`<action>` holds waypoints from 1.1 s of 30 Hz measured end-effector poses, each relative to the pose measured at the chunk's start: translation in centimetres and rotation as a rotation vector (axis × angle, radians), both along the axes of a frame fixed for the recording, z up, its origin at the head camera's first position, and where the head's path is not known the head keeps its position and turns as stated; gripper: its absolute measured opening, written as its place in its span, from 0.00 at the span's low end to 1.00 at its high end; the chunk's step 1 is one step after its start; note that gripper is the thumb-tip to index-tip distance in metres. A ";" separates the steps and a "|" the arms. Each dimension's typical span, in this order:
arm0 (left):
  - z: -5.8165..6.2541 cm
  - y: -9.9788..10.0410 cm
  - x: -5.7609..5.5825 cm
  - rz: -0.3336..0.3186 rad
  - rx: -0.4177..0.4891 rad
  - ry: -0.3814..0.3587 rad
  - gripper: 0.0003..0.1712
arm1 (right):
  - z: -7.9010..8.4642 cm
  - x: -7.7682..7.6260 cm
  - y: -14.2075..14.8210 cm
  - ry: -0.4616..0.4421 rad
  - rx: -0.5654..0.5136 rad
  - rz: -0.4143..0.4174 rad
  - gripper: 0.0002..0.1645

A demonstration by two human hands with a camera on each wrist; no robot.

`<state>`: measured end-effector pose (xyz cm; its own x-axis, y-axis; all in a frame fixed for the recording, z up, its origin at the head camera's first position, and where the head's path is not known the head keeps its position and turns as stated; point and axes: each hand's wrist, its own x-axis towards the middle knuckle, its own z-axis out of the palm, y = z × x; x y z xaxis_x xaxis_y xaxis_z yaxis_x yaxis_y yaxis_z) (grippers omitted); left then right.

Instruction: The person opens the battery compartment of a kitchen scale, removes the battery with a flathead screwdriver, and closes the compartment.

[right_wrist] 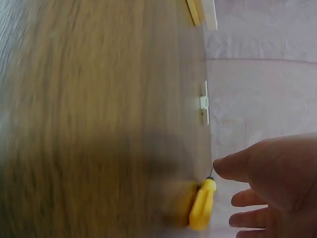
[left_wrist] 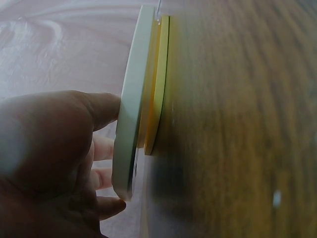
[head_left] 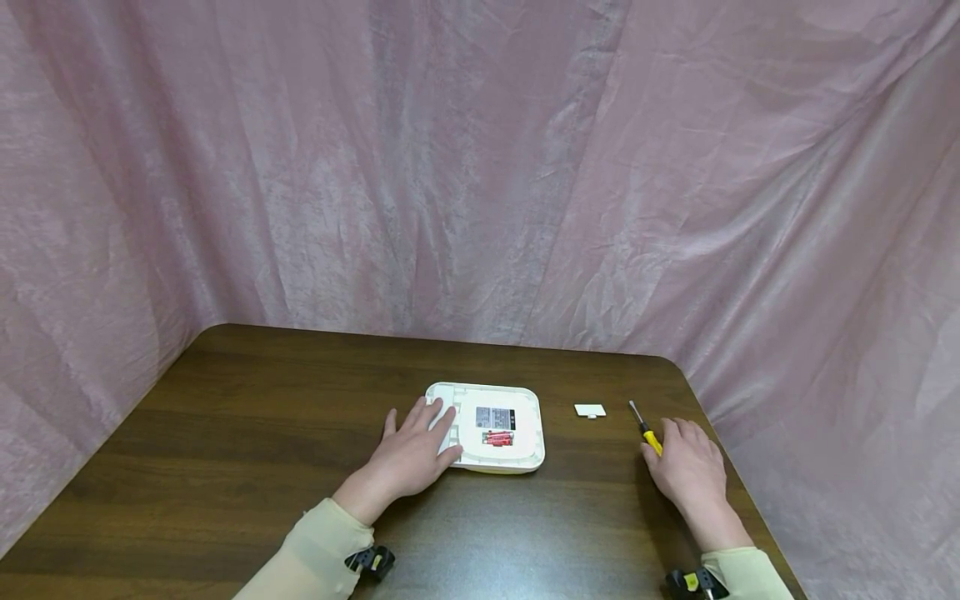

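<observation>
A flat white device [head_left: 528, 417] with rounded corners and a yellow layer underneath [left_wrist: 161, 84] lies on the table. Its upward face bears a grey printed label [head_left: 493, 417] and an uncovered battery compartment holding red batteries [head_left: 498, 438]. My left hand [head_left: 412, 454] rests on the device's left side, fingers spread. Near the table's right side lies a yellow-handled screwdriver [head_left: 647, 432], its shaft pointing away. Just over its handle is my right hand [head_left: 686, 467]; in the right wrist view, the fingers are loosely extended and apart from the screwdriver [right_wrist: 202, 206].
A small white cover with a tab [head_left: 590, 411] lies between the device and the screwdriver. The dark wooden table [head_left: 262, 433] has its right edge close beside my right hand. Pink curtains [head_left: 450, 167] hang behind and along both sides.
</observation>
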<state>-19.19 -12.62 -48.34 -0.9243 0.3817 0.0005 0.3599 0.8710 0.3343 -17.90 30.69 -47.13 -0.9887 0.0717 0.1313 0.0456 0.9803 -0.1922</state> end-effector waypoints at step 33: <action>0.0 -0.1 0.0 -0.011 0.025 -0.006 0.39 | 0.4 -1.5 -8.6 0.085 -0.033 0.210 0.40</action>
<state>-19.16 -12.76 -48.33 -0.9202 0.3914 0.0047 0.3670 0.8585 0.3580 -19.45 22.14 -46.73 -0.9678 -0.1293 0.2160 -0.1769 0.9597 -0.2183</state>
